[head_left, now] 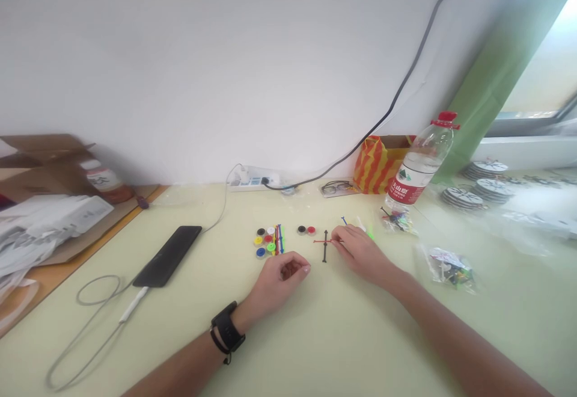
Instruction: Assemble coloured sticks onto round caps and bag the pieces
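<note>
My right hand (358, 249) has its fingers pinched at the right end of a thin red rod (319, 241). The red rod lies across a black rod (325, 252) with wider ends, making a cross on the table. My left hand (282, 276), with a black watch (228, 326) on the wrist, is curled, thumb and fingertips together; no object shows in it. Just beyond it are several small coloured wheels (258, 240) and a row of coloured rods (279, 237). A black wheel (302, 229) and a red wheel (311, 230) sit between the hands. A blue rod (344, 220) pokes out behind my right hand.
At left, a phone (169, 255) lies with its cable. A power strip (255, 179) is against the wall. A water bottle (417, 165), striped bag (378, 165), glasses (338, 187), part-filled plastic bags (451, 267) and stacked discs (464, 197) are at right. A cardboard box (49, 150) stands far left.
</note>
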Motion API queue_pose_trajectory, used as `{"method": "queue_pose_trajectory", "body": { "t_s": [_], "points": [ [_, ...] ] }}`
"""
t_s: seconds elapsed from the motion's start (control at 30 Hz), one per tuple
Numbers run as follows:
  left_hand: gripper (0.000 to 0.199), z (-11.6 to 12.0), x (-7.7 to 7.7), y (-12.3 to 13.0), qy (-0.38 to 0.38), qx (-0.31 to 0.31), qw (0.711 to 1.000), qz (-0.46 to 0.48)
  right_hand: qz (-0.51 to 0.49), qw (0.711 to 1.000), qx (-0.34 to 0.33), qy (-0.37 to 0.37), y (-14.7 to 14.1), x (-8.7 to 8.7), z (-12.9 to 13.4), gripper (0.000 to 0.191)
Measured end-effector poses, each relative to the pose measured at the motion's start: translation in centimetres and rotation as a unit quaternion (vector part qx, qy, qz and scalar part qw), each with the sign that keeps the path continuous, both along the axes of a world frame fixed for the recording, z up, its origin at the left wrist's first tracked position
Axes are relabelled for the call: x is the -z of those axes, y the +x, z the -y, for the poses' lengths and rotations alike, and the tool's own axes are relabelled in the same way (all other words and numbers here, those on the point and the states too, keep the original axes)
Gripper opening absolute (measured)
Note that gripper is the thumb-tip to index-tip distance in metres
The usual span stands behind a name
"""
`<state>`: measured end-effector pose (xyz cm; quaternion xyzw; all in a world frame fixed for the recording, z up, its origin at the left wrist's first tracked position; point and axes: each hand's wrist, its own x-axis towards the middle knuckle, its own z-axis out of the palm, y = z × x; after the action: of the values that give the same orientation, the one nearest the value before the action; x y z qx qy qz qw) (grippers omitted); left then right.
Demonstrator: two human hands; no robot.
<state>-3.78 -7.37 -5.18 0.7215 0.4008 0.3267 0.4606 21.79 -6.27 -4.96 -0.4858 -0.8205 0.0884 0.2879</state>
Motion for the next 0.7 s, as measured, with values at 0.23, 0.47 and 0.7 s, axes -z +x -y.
{"method": "queue_pose_trajectory", "body": {
  "t_s": [0.23, 0.47, 0.7],
  "points": [
    [0.026, -0.1, -0.1, -0.1, -0.002, 0.007, 1.000, -0.007, -0.106, 0.994, 0.015, 0.018, 0.0, 0.5, -0.2, 0.022],
    [0.025, 0.0, -0.1, 0.0, -0.005, 0.006, 1.000, -0.004, -0.114, 0.993, -0.011, 0.026, 0.1, 1.8, -0.8, 0.035],
    [0.024, 0.1, -0.2, 0.0, -0.005, 0.004, 1.000, -0.004, -0.082, 0.996, -0.011, 0.029, -0.4, 2.3, -0.9, 0.031]
  ]
}}
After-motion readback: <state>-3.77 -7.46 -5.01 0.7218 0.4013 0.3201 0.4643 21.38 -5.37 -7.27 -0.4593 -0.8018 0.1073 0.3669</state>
